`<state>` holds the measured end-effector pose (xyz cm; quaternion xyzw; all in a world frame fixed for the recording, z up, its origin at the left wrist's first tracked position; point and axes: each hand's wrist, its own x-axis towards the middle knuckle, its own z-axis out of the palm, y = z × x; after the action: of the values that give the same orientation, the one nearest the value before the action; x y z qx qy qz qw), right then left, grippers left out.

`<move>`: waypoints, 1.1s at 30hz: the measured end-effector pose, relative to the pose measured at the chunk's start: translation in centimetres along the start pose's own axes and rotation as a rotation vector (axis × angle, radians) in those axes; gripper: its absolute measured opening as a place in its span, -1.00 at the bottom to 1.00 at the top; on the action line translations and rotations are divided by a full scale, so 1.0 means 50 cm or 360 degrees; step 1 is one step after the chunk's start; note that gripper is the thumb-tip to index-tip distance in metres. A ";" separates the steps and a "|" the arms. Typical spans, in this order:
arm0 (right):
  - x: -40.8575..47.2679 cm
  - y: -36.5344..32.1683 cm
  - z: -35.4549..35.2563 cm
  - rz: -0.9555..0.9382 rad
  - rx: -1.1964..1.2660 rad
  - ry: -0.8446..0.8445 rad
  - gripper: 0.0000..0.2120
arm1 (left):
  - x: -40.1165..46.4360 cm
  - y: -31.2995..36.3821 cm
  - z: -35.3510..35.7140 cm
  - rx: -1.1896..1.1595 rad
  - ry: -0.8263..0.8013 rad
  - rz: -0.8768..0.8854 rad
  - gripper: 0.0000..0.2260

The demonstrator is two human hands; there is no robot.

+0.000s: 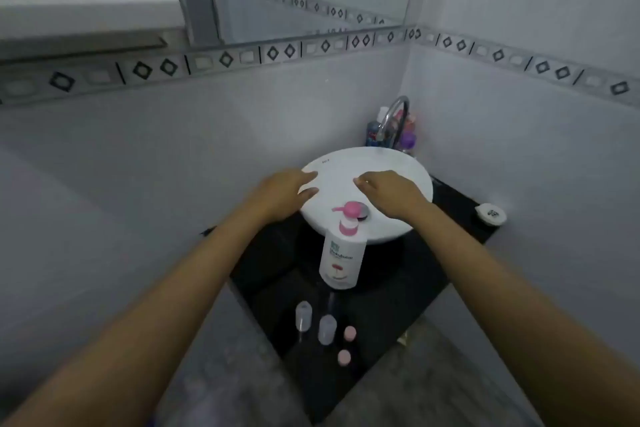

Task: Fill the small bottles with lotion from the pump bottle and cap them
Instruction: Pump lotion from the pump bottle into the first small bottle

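Head view shows left hand [285, 192] and right hand [388, 191] open and empty over the basin [398, 163], so the right should drop back to the pump bottle [341, 258] on the counter [450, 218] while the left brings a small bottle [303, 315] under its spout, caps [349, 333] lying beside

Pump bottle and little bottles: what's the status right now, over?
Left hand and right hand open, empty, over the basin. Pump bottle untouched; two small bottles uncapped, pink caps beside them. Nothing blocking.
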<state>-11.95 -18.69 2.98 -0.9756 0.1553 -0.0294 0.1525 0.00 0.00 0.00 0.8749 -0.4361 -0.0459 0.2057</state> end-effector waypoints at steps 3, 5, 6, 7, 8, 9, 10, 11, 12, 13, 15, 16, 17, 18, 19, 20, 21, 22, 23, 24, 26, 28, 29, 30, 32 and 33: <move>-0.005 -0.006 0.044 0.0008 0.0150 0.0054 -0.60 | -0.071 -0.024 0.066 -0.0295 0.0092 -0.0135 -0.65; -0.007 -0.005 0.077 0.0069 0.0324 0.0086 -0.58 | -0.128 -0.039 0.123 -0.0561 0.0080 -0.0313 -0.68; -0.008 -0.003 0.090 0.0084 0.0415 0.0113 -0.57 | -0.148 -0.047 0.150 -0.0683 0.0060 -0.0410 -0.68; -0.008 -0.002 0.102 0.0088 0.0512 0.0139 -0.56 | -0.166 -0.054 0.173 -0.0767 0.0021 -0.0489 -0.65; -0.008 -0.001 0.110 0.0109 0.0609 0.0165 -0.56 | -0.182 -0.062 0.194 -0.0810 -0.0032 -0.0541 -0.62; -0.006 0.000 0.120 0.0138 0.0734 0.0177 -0.55 | -0.197 -0.070 0.215 -0.0847 -0.0113 -0.0603 -0.57; -0.003 0.000 0.129 0.0174 0.0851 0.0181 -0.54 | -0.210 -0.074 0.235 -0.0881 -0.0179 -0.0636 -0.53; -0.001 0.000 0.137 0.0203 0.0941 0.0189 -0.53 | -0.220 -0.077 0.251 -0.0906 -0.0242 -0.0659 -0.48; 0.001 -0.001 0.143 0.0217 0.0989 0.0201 -0.51 | -0.228 -0.078 0.266 -0.0932 -0.0298 -0.0660 -0.45; 0.004 0.000 0.148 0.0225 0.1021 0.0214 -0.50 | -0.234 -0.079 0.281 -0.0944 -0.0357 -0.0660 -0.42; 0.006 0.000 0.154 0.0231 0.1050 0.0249 -0.48 | -0.240 -0.082 0.309 -0.0946 -0.0442 -0.0655 -0.40; 0.005 0.001 0.155 0.0227 0.1061 0.0270 -0.49 | -0.242 -0.084 0.322 -0.0948 -0.0464 -0.0647 -0.41; 0.005 0.003 0.156 0.0213 0.1073 0.0282 -0.49 | -0.243 -0.085 0.334 -0.0948 -0.0471 -0.0643 -0.41; 0.005 0.005 0.156 0.0200 0.1072 0.0290 -0.50 | -0.242 -0.085 0.342 -0.0949 -0.0461 -0.0638 -0.43; 0.005 0.007 0.158 0.0188 0.1077 0.0290 -0.49 | -0.240 -0.085 0.348 -0.0951 -0.0449 -0.0638 -0.44; 0.005 0.007 0.159 0.0187 0.1081 0.0287 -0.48 | -0.237 -0.085 0.352 -0.0951 -0.0437 -0.0633 -0.46; 0.006 0.007 0.160 0.0182 0.1090 0.0289 -0.48 | -0.234 -0.086 0.356 -0.0951 -0.0438 -0.0629 -0.48; 0.006 0.007 0.160 0.0176 0.1090 0.0295 -0.47 | -0.230 -0.087 0.360 -0.0955 -0.0436 -0.0619 -0.51; 0.008 0.006 0.161 0.0170 0.1088 0.0300 -0.47 | -0.227 -0.087 0.362 -0.0965 -0.0427 -0.0609 -0.56; 0.008 0.006 0.162 0.0166 0.1089 0.0304 -0.48 | -0.225 -0.088 0.366 -0.0978 -0.0411 -0.0602 -0.60; 0.007 0.007 0.165 0.0167 0.1108 0.0322 -0.50 | -0.225 -0.090 0.372 -0.1001 -0.0389 -0.0604 -0.65; 0.007 0.008 0.164 0.0157 0.1155 0.0325 -0.52 | -0.224 -0.092 0.371 -0.1006 -0.0367 -0.0613 -0.72; 0.008 0.007 0.162 0.0154 0.1194 0.0312 -0.53 | -0.220 -0.091 0.364 -0.1009 -0.0350 -0.0615 -0.77; 0.009 0.004 0.158 0.0166 0.1246 0.0297 -0.54 | -0.212 -0.088 0.352 -0.1024 -0.0322 -0.0610 -0.80; 0.013 -0.005 0.149 0.0219 0.1345 0.0274 -0.59 | -0.189 -0.077 0.318 -0.1091 -0.0238 -0.0606 -0.75; 0.018 -0.008 0.146 0.0252 0.1383 0.0264 -0.62 | -0.175 -0.071 0.297 -0.1113 -0.0188 -0.0595 -0.71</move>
<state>-10.19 -16.51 -3.84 -0.8004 0.2145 -0.1582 0.5370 -6.61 4.01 -15.81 0.8122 -0.2386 -0.2786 0.4538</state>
